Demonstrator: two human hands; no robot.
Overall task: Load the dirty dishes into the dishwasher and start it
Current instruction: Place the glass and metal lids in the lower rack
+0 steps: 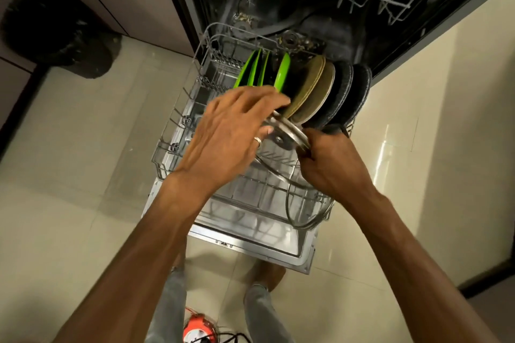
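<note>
Both our forearms reach down to the lower rack (pixel 178 120), where our right hand (pixel 331 159) pinches the glass lid (pixel 289 136) on edge behind the plates (pixel 315 89), our left hand (pixel 231 125) spread loosely over it, seemingly to steady it.

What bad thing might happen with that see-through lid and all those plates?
The glass lid is pinched at its rim by the right hand, so it might slip and knock the rack. The left hand reaches by the upright green plates and tan plates; a bump could tip them. The open door sits near the feet, a possible trip.
</note>
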